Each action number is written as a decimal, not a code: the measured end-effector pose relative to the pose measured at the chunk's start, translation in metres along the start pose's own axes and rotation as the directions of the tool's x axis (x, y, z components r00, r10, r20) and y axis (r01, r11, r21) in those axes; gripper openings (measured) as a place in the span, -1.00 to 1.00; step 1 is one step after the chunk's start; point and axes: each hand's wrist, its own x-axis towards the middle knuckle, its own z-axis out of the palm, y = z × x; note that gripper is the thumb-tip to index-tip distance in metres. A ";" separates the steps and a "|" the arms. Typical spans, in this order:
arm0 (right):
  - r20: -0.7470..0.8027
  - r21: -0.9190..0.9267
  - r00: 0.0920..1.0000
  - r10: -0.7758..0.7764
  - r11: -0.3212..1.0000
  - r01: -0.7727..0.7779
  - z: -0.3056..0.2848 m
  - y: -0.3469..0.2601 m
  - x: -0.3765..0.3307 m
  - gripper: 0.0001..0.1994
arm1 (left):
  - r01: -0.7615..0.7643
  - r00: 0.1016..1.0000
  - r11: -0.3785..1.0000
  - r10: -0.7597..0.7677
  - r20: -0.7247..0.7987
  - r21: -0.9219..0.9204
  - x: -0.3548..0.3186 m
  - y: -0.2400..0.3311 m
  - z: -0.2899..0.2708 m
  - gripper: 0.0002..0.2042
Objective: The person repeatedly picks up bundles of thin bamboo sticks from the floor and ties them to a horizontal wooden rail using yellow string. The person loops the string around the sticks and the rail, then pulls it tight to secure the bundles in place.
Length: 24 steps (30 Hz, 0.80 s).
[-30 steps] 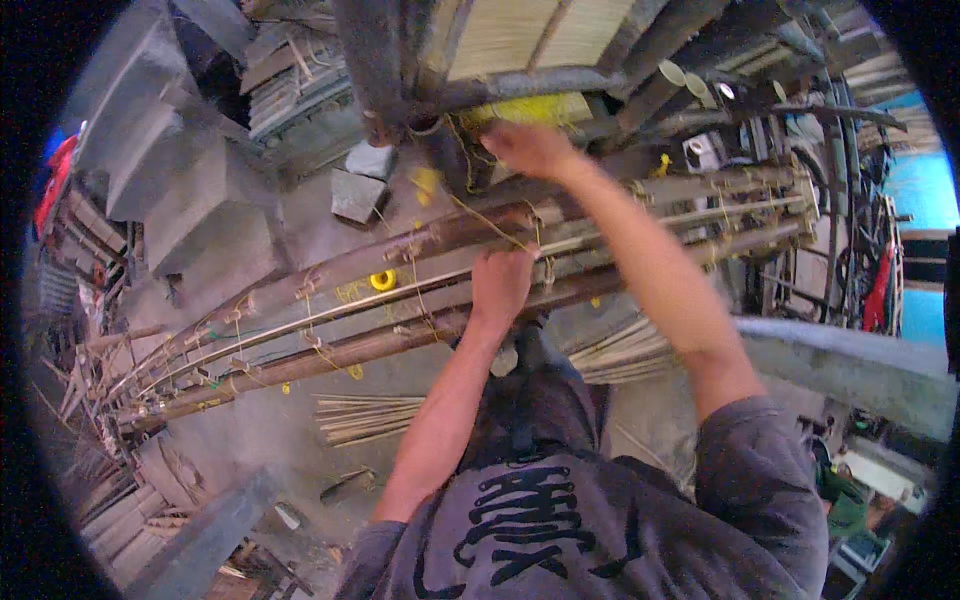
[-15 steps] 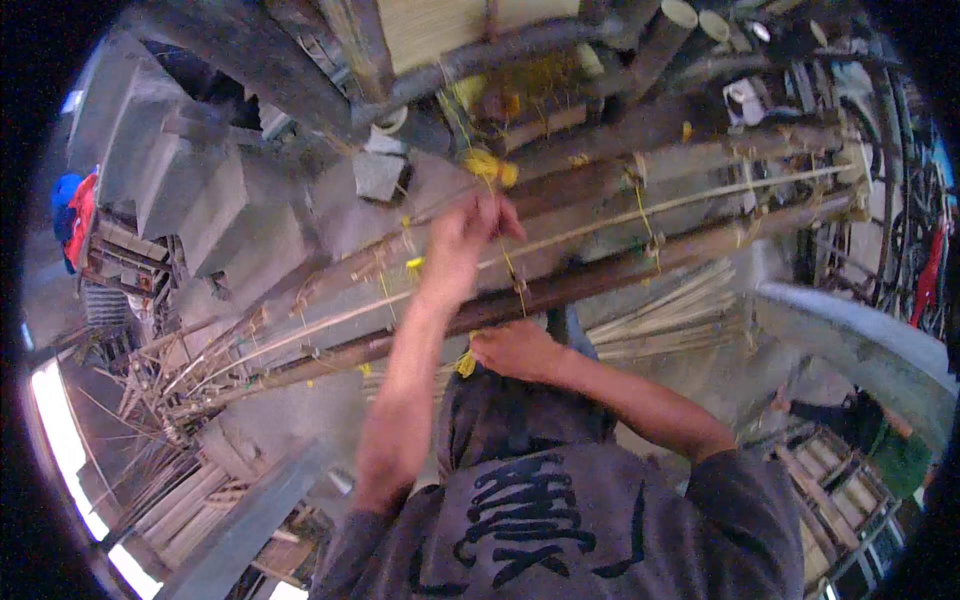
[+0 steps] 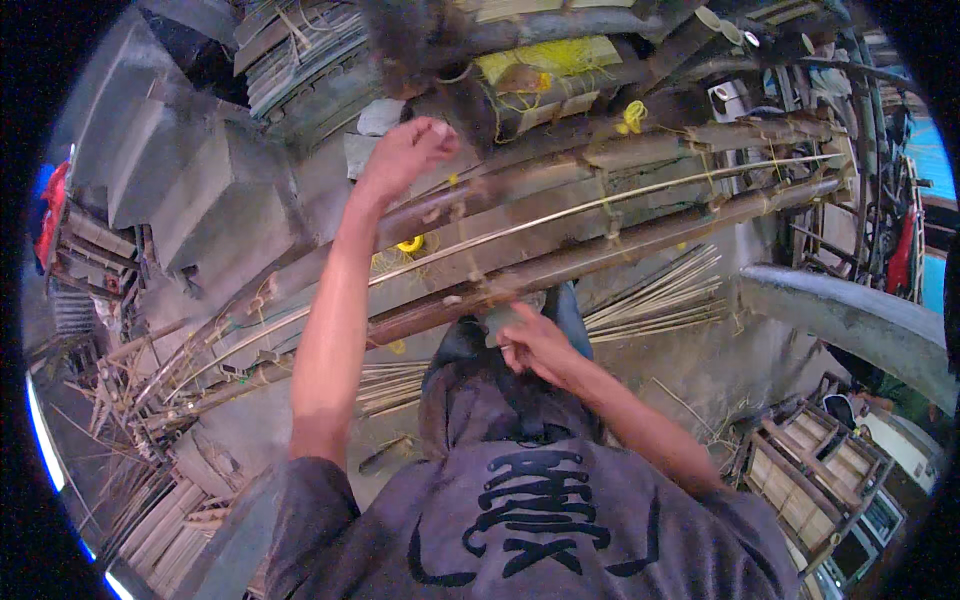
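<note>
My left hand (image 3: 415, 155) is raised above the far pole (image 3: 545, 175), its fingers curled together. What they hold, if anything, cannot be made out. My right hand (image 3: 537, 345) is beside the near pole (image 3: 650, 238), close to my knees, its fingers bent but apart and nothing visible in them. Between the two brown poles, which look like bamboo, runs a long pale strip (image 3: 540, 218). Thin ties cross the poles at intervals. A yellow bundle of string (image 3: 631, 118) hangs at the far pole, to the right of my left hand and apart from it.
A yellow ring-shaped coil (image 3: 410, 243) shows beyond my left forearm. Thin pale sticks (image 3: 660, 300) lie fanned under the poles. Grey concrete blocks (image 3: 205, 190) stand at the left. A box with yellow netting (image 3: 555, 75) is at the back, a grey beam (image 3: 850, 305) at the right.
The view has shifted leftward along the poles. My left hand has moved away from the yellow string bundle. The yellow strands at my right hand no longer show, and its fingers have loosened.
</note>
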 end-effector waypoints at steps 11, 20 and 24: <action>0.713 -0.670 0.555 -0.428 -0.185 0.719 0.127 -0.249 0.049 -0.80 | -0.234 0.794 0.699 0.539 -0.282 0.676 -0.135 -0.047 0.067 -0.84; -0.080 -0.274 0.778 -0.623 0.764 0.584 0.024 -0.181 0.197 -0.63 | -0.162 0.939 0.749 0.316 -0.133 0.642 -0.128 -0.039 0.073 -0.82; 0.438 -0.781 0.643 -0.629 0.089 0.619 0.071 -0.105 0.044 -0.86 | -0.213 0.909 0.910 0.319 -0.269 0.357 -0.149 -0.045 0.067 -0.77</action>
